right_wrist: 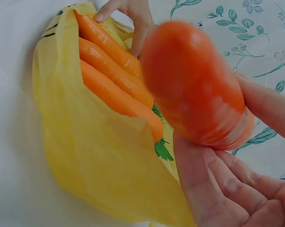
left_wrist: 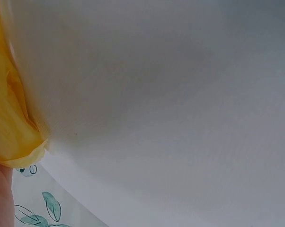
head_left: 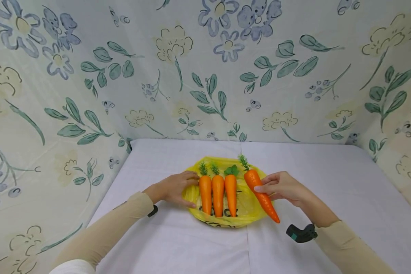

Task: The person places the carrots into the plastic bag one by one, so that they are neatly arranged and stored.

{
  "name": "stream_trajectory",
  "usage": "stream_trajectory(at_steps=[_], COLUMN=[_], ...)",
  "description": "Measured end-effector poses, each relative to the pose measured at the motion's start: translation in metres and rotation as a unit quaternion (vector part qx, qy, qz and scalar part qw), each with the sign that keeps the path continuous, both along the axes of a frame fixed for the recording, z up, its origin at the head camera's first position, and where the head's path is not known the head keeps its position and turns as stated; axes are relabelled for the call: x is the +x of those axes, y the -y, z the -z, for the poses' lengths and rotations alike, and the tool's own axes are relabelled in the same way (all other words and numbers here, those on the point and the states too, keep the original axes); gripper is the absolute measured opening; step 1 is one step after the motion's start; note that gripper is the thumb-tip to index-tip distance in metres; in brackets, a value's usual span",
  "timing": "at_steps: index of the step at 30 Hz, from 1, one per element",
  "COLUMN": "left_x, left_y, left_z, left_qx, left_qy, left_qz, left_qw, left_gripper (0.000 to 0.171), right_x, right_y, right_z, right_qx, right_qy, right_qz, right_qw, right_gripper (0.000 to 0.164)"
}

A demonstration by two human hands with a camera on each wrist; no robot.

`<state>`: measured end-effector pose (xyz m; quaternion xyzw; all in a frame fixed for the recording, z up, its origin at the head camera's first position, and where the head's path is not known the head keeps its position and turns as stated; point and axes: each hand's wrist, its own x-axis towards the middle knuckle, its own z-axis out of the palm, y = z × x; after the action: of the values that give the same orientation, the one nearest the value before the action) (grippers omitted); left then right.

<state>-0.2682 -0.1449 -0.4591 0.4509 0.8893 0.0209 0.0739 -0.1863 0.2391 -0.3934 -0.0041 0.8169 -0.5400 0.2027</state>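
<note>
A yellow plastic bag [head_left: 251,201] lies spread on the table with its mouth facing up. Inside it, three orange carrots [head_left: 218,196] with green tops lie side by side. My right hand [head_left: 285,188] pinches a fourth carrot [head_left: 260,194] between thumb and fingers, tilted over the bag's right edge, its leafy top pointing away and its tip towards me. Up close in the right wrist view, that carrot's blunt orange end [right_wrist: 180,71] covers part of the bag. My left hand [head_left: 176,188] holds the bag's left rim, thumb and fingers spread along it beside the leftmost carrot.
A white cloth covers the table [head_left: 150,243], with a seam running down its middle. Behind and at both sides hangs a floral curtain [head_left: 205,76]. Dark wrist cameras [head_left: 301,233] are worn at both wrists.
</note>
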Motion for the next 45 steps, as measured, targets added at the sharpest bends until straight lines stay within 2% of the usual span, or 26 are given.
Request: stream_trajectory(at_steps=[15,23,31,45], left_x=[0.0,-0.001,-0.001,0.0], left_y=[-0.001,-0.001,-0.001,0.0], left_z=[-0.001,0.001,0.001,0.001], left_qx=[0.008,0.008,0.005,-0.003], left_qy=[0.008,0.004,0.005,-0.002], left_qz=[0.002,0.002,0.001,0.003], left_qw=[0.9999,1.0,1.0,1.0], left_gripper=[0.087,0.086,0.086,0.088], right_x=[0.003,0.002,-0.002,-0.008], right_y=[0.01,0.013,0.015,0.027], right_z=[0.006,0.008,0.019,0.023], right_qx=[0.027,0.043,0.061,0.09], right_qy=[0.009,0.011,0.021,0.011], right_qz=[-0.018,-0.012,0.015,0.067], right_qw=[0.999,0.999,0.998,0.994], right_gripper=[0.05,0.05,0.049,0.049])
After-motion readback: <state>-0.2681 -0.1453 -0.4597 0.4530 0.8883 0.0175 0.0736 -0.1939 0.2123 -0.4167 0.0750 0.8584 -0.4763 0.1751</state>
